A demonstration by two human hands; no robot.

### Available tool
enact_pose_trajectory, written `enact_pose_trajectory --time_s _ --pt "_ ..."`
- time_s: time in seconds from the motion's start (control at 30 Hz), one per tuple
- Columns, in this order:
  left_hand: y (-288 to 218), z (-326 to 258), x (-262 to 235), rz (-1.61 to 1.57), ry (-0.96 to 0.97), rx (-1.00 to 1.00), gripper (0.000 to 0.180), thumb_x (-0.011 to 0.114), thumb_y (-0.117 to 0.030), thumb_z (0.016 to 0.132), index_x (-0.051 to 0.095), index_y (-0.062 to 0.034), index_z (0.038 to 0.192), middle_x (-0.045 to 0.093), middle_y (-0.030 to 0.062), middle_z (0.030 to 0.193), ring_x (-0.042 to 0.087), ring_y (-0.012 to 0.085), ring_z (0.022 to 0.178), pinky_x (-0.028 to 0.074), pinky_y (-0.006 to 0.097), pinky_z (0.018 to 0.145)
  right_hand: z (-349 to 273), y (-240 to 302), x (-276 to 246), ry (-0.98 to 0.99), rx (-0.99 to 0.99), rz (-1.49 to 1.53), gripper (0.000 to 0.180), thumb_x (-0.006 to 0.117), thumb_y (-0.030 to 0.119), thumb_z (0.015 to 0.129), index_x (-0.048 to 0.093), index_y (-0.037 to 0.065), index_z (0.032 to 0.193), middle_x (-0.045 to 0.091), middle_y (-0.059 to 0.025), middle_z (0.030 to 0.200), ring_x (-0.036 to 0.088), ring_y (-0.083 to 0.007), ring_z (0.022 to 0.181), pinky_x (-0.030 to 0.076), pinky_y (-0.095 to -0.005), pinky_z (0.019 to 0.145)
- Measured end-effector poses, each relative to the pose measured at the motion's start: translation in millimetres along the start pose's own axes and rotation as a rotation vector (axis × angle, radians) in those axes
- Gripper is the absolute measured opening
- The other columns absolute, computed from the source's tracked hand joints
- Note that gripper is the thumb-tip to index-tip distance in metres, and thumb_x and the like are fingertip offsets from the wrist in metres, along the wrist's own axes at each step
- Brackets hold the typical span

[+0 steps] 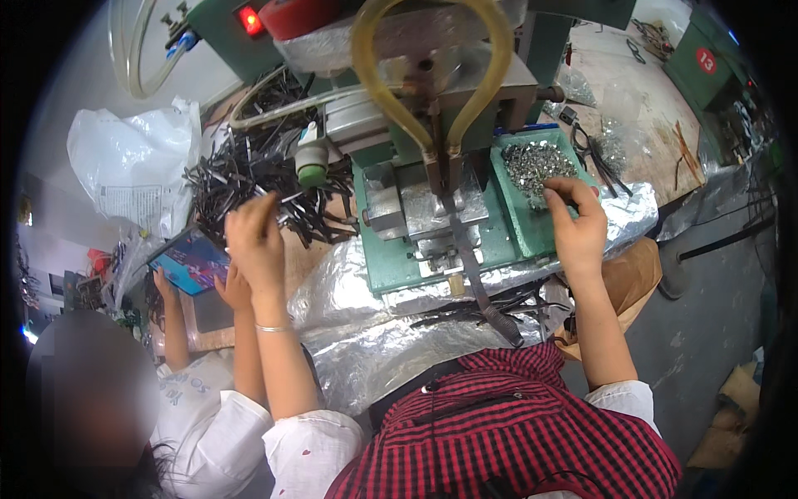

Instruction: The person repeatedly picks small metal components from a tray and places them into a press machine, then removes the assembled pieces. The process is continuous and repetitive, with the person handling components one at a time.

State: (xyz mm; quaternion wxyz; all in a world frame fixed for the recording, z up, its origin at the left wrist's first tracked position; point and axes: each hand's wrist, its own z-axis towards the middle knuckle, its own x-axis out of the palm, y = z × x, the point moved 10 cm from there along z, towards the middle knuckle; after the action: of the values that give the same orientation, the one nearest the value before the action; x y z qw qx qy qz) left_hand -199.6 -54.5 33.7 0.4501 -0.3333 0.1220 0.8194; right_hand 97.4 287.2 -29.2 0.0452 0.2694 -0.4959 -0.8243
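My left hand [256,241] is raised beside a heap of dark strips [249,187], its fingertips drawn together; what they hold, if anything, cannot be made out. Over the near edge of a green tray [532,241] is my right hand [578,220], thumb and forefinger pinched. Any piece between them is too small to see. Small shiny metal pieces [539,166] are piled in that tray. In front of me, a green bench press [432,100] stands with a dark strip [470,266] running from under its head toward my lap. Neither hand touches that strip.
To my left, another person's hands [233,291] are at a tablet [189,262]. A white plastic bag [133,158] lies behind it. Silvery sheeting [341,291] covers the table's front edge. A yellowish hose [499,50] loops before the press. Cables [594,154] lie right of the tray.
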Motion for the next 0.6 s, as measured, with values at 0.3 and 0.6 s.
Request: enact_pose_trajectory --time_s 0.3,0.6 --pt "105 -102 58 -0.849 0.11 -0.844 0.032 0.058 -0.008 0.103 0.064 0.0043 0.132 0.073 0.0108 0.11 0.068 0.0119 0.087 0.05 0.022 0.074 -41 -16 -55 -0.103 0.053 -0.046 0.014 0.064 0.001 0.096 0.072 -0.003 0.106 0.071 -0.0099 0.1 0.065 -0.0174 0.096 0.049 -0.0295 0.089" --pt "52 -63 67 -0.109 0.225 -0.491 0.016 0.071 -0.009 0.091 0.077 -0.0007 0.103 0.076 0.0182 0.096 0.073 0.0345 0.086 0.056 0.038 0.08 12 120 22 0.096 -0.332 0.274 0.017 0.069 -0.001 0.088 0.069 -0.001 0.106 0.072 -0.0095 0.098 0.068 -0.0199 0.095 0.052 -0.033 0.087"
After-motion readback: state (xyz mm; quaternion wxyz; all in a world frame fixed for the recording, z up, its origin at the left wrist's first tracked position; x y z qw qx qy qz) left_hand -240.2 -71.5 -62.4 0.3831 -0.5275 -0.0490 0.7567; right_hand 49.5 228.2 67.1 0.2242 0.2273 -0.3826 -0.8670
